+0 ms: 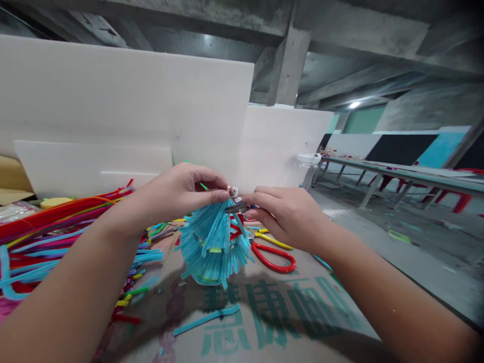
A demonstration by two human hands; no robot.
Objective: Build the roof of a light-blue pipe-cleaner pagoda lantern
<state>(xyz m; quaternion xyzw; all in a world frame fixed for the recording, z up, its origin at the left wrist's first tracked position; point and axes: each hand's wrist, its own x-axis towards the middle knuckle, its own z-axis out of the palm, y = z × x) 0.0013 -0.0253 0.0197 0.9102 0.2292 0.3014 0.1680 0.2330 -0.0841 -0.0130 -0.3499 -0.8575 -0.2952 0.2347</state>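
White foam boards (124, 101) back a cardboard-covered worktop (264, 322). Above it, the left hand (177, 191) pinches the top of a blue fuzzy pipe-cleaner bundle (212, 242), and the right hand (287, 214) grips small metal pliers (237, 207) touching it. Red-handled scissors (274, 256) lie just right; loose coloured pipe cleaners (45, 237) lie left.

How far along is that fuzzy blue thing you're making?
Done so far: the blue pipe-cleaner piece already hangs as a full fringe of many bent strands. In hand: the left hand pinches its top, while the right hand works there with a small metal tool. Left over: a pile of loose coloured pipe cleaners lies unused, and one blue strand lies on the cardboard.
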